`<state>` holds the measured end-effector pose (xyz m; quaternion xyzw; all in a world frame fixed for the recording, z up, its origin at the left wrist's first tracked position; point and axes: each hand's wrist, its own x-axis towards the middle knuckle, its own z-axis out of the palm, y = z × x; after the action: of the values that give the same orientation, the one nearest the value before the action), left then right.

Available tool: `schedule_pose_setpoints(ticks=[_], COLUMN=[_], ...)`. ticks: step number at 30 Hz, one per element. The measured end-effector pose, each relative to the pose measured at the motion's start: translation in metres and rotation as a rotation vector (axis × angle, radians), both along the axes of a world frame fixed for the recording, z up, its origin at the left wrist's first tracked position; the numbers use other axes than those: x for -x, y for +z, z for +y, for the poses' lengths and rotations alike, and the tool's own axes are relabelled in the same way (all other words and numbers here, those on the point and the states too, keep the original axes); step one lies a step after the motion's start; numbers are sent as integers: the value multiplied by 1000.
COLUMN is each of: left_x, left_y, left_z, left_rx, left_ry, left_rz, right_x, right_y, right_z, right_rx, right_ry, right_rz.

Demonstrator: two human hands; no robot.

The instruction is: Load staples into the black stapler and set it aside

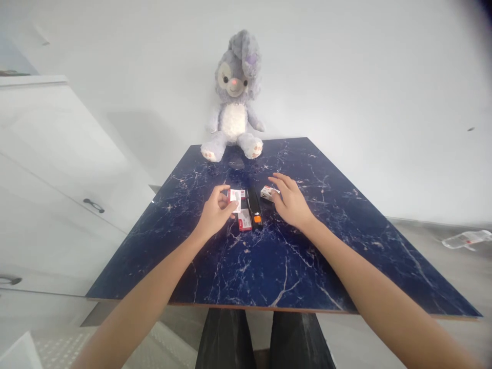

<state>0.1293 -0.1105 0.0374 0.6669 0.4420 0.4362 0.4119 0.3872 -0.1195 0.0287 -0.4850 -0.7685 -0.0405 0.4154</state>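
Note:
My left hand (pixel 217 211) is closed on a small red and white box (pixel 235 199), pinched between thumb and fingers. A second red and white box (pixel 245 220) lies flat on the table just below it. To the right of these boxes lies a long black object with an orange part (pixel 254 207), possibly a stapler. My right hand (pixel 290 201) is open, fingers stretched and apart, beside a small white box (pixel 268 192). Its thumb overlaps the right end of that box; whether it touches I cannot tell.
A grey plush rabbit (pixel 234 118) sits at the back of the dark blue marbled table (pixel 246 271), against the wall. White drawers (pixel 49 195) stand on the left. Clear plastic packaging (pixel 467 239) lies on the right, beyond the table.

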Motion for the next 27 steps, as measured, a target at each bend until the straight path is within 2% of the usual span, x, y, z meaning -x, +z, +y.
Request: schedule_pose_setpoints(ticks=[3, 6, 10, 15, 20, 27], left_x=[3, 1, -3, 6, 16, 8], left_y=[-1, -3, -5, 6, 16, 8], left_z=[-1, -5, -7, -4, -5, -5], left_rx=[-62, -145, -167, -113, -232, -303], left_ry=[21, 53, 19, 12, -305, -322], left_rz=[263, 462, 630, 580, 563, 568], right_x=[-17, -21, -13, -8, -8, -6], right_y=[-16, -20, -16, -19, -22, -21], right_z=[15, 17, 13, 15, 19, 15], right_rx=[169, 306, 312, 303, 299, 286], right_ry=[-37, -34, -45, 50, 36, 19], right_rz=[-159, -203, -149, -125, -83, -95])
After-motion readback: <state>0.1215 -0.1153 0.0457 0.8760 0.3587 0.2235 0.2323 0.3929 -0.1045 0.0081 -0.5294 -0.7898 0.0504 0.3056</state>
